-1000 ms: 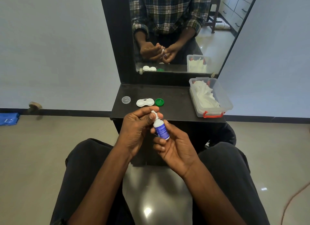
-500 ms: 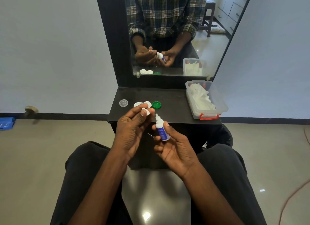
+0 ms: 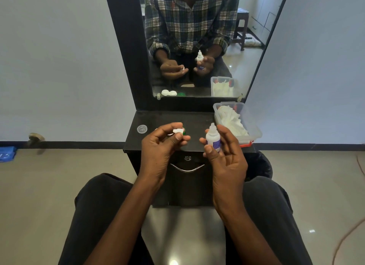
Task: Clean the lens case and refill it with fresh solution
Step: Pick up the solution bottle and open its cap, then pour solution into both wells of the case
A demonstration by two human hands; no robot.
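Both hands are busy: the left hand (image 3: 164, 146) pinches a small white cap (image 3: 177, 130), the right hand (image 3: 227, 156) grips the uncapped white purple-labelled solution bottle (image 3: 213, 139), so refilling looks yet to come.

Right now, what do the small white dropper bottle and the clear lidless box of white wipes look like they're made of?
The small white dropper bottle, held in the right hand, looks like soft, semi-matte plastic with a glossy purple label. The clear box seems to be thin translucent plastic: the wipes show through its walls. The wipes look like soft crumpled tissue or cloth.
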